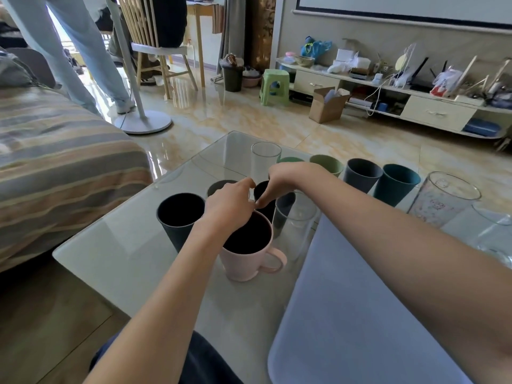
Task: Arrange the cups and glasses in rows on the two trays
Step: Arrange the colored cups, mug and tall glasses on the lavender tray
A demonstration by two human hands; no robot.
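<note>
A small dark cup stands upright near the middle of a glass coffee table, mouth up, its long axis vertical. Both hands meet over it: the left hand and the right hand curl their fingertips at its rim, apparently pinching it, though the exact contact is partly hidden.

Just in front stands a pink mug, its handle pointing right and toward the viewer. A dark cup stands to the left, and a clear glass just to the right, very close to the held cup. Another clear glass stands behind.

Farther right, a row of cups runs along the table's far edge: green, grey, teal, then a patterned glass. A pale blue tray lies bare in the right foreground.

Likely risk: lifting the cup from this tight cluster could knock the neighbouring glass or mug, and a forearm sweeping across could tip one onto the hard glass top.
</note>
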